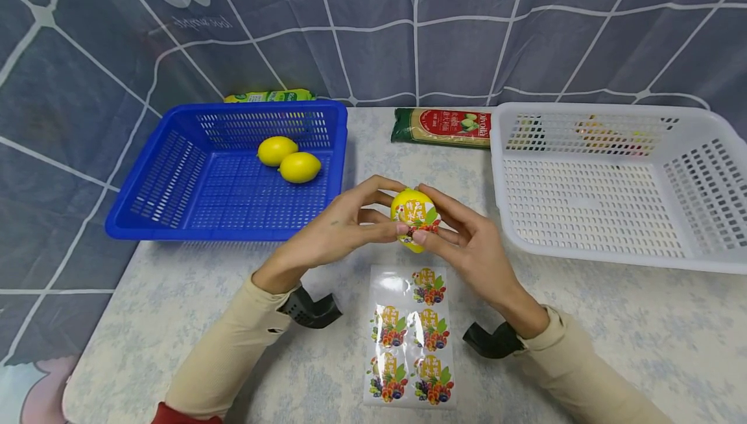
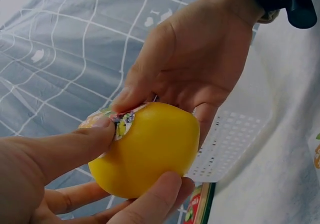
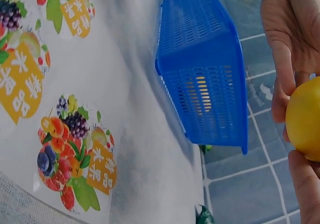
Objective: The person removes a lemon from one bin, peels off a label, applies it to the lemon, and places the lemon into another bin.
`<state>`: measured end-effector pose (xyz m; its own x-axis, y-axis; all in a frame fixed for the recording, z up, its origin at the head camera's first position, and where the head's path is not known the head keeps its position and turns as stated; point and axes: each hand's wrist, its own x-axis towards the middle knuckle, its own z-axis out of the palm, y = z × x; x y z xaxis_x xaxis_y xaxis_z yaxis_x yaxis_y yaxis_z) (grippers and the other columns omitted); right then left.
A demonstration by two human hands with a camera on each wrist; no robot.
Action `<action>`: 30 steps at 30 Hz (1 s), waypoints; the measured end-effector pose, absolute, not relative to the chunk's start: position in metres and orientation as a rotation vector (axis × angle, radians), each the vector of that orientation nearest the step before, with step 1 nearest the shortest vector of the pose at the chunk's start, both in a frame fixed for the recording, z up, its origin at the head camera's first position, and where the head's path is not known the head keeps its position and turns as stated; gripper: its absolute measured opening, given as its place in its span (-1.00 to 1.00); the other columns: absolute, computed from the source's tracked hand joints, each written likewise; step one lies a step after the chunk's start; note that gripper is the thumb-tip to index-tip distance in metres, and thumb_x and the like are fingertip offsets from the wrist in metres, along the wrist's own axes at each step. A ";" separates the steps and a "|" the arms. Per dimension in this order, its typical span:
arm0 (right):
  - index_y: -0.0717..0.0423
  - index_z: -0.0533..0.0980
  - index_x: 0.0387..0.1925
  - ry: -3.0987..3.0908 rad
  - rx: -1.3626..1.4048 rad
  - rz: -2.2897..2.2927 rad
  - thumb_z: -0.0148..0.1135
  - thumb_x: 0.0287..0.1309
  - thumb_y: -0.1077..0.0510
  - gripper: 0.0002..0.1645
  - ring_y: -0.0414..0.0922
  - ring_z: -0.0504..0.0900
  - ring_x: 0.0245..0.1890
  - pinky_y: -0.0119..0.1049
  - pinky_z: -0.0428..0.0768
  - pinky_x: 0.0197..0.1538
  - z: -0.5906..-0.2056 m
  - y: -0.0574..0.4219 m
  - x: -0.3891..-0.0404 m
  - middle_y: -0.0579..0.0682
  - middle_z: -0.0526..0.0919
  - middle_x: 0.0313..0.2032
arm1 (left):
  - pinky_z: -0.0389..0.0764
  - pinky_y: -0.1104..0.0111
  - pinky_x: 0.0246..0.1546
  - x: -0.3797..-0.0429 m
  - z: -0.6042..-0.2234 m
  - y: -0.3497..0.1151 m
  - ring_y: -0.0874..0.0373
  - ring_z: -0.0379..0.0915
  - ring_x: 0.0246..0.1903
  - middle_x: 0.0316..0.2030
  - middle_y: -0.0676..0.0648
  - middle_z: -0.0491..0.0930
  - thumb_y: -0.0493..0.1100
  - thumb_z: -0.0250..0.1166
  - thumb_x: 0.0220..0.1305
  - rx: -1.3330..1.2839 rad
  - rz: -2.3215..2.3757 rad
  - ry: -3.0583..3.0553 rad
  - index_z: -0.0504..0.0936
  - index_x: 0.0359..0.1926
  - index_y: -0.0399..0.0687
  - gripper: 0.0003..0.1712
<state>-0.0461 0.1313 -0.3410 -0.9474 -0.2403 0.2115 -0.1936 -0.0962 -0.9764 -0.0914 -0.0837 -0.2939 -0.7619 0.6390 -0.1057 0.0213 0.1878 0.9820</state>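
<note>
A yellow lemon (image 1: 410, 193) is held up over the table between both hands. A round fruit-print sticker (image 1: 417, 211) lies on its upward face. My left hand (image 1: 338, 226) grips the lemon from the left, its thumb pressing the sticker's lower edge. From the other side my right hand (image 1: 481, 252) holds it, thumb on the sticker too and fingers behind. In the left wrist view the sticker's edge (image 2: 124, 125) curves over the lemon (image 2: 150, 151) under both thumbs. Below the hands lies a sticker sheet (image 1: 408, 346) with several stickers and one bare spot at its top left.
At the left stands a blue basket (image 1: 233, 235) with two lemons (image 1: 300, 168) inside. A white basket (image 1: 613, 255) stands at the right. Behind, a pasta packet (image 1: 443, 127) lies beside the white basket, and a green-yellow packet (image 1: 271, 96) shows behind the blue one.
</note>
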 end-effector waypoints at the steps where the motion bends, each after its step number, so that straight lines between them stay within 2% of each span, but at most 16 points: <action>1: 0.15 0.33 0.38 2.076 -0.501 -2.257 0.26 0.22 0.40 -0.29 -0.01 0.48 0.26 -0.20 0.58 0.08 -0.341 0.132 -0.046 0.07 0.34 0.38 | 0.65 0.16 -0.04 -0.091 -0.294 -0.084 -0.05 0.63 -0.08 0.09 -0.22 0.47 -0.27 0.29 0.33 0.609 1.632 1.938 0.33 0.29 -0.11 -0.44; 9: 0.14 0.32 0.39 2.026 -0.513 -2.273 0.23 0.26 0.38 -0.32 -0.01 0.47 0.27 -0.25 0.61 0.04 -0.341 0.136 -0.046 0.07 0.32 0.39 | 0.64 0.12 -0.03 -0.092 -0.292 -0.086 -0.10 0.65 -0.13 0.09 -0.28 0.46 -0.36 0.25 0.33 0.609 1.710 1.826 0.33 0.29 -0.19 -0.46; 19: 0.21 0.30 0.39 1.999 -0.540 -2.294 0.14 0.31 0.38 -0.37 -0.01 0.48 0.26 -0.25 0.57 0.10 -0.343 0.139 -0.046 0.12 0.33 0.38 | 0.65 0.16 -0.04 -0.093 -0.291 -0.087 -0.08 0.64 -0.08 0.11 -0.25 0.47 -0.35 0.23 0.35 0.622 1.688 1.846 0.35 0.31 -0.19 -0.47; 25: 0.28 0.26 0.39 1.964 -0.563 -2.310 0.20 0.30 0.35 -0.34 -0.03 0.44 0.29 -0.26 0.54 0.13 -0.344 0.142 -0.045 0.22 0.28 0.39 | 0.62 0.19 0.01 -0.093 -0.290 -0.089 -0.04 0.62 -0.03 0.19 -0.20 0.43 -0.30 0.21 0.39 0.656 1.649 1.869 0.33 0.38 -0.16 -0.43; 30: 0.25 0.27 0.40 1.957 -0.518 -2.316 0.20 0.29 0.37 -0.34 -0.04 0.44 0.28 -0.25 0.52 0.14 -0.349 0.143 -0.046 0.21 0.31 0.38 | 0.61 0.20 0.02 -0.094 -0.291 -0.090 -0.04 0.60 -0.01 0.21 -0.22 0.41 -0.30 0.17 0.42 0.669 1.641 1.846 0.29 0.42 -0.15 -0.41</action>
<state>-0.0457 0.1432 -0.3486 -0.9411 -0.2637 0.2117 -0.1648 -0.1890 -0.9680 -0.0936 -0.0896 -0.2908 -0.7097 0.6989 -0.0893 -0.0066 0.1200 0.9927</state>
